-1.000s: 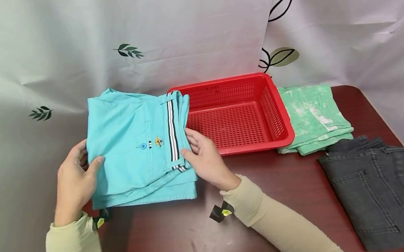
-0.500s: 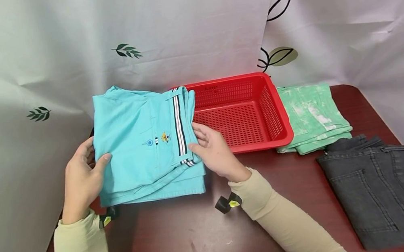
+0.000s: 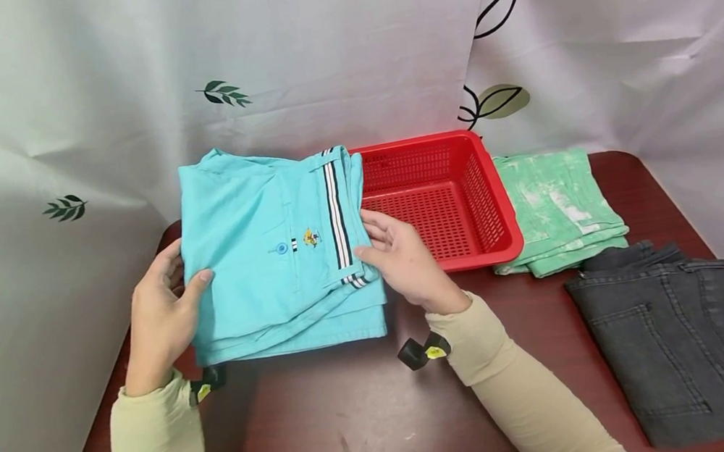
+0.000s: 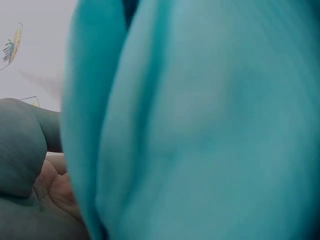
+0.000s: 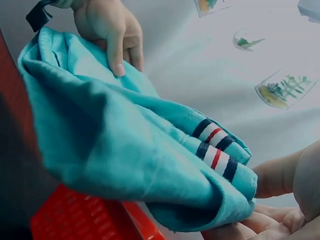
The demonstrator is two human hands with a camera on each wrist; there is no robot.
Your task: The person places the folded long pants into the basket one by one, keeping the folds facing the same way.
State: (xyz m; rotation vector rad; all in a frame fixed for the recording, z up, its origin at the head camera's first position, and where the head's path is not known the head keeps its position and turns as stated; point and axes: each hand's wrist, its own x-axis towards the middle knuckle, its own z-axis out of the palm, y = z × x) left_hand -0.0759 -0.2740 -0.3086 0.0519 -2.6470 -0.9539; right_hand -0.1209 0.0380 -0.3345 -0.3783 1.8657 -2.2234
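A folded pair of turquoise trousers (image 3: 248,266), with a striped waistband and a small embroidered motif, is held up between both hands. My left hand (image 3: 163,310) grips its left edge, thumb on top and fingers underneath. At the waistband end my right hand (image 3: 408,261) pinches the cloth between thumb and fingers. In the right wrist view the folded layers of the trousers (image 5: 115,140) sag between the two hands. The cloth (image 4: 200,125) fills most of the left wrist view. Behind and to the right stands a red plastic basket (image 3: 507,241), its left end hidden by the trousers.
Folded green tie-dye trousers (image 3: 550,208) lie right of the basket. Folded dark grey jeans (image 3: 655,343) lie at the table's right side. The dark red table (image 3: 347,409) backs onto a white leaf-print curtain (image 3: 319,55).
Both hands have carried the turquoise trousers right and slightly up in the head view, so they overlap more of the basket. The grip looks the same; the other clothes have stayed put.
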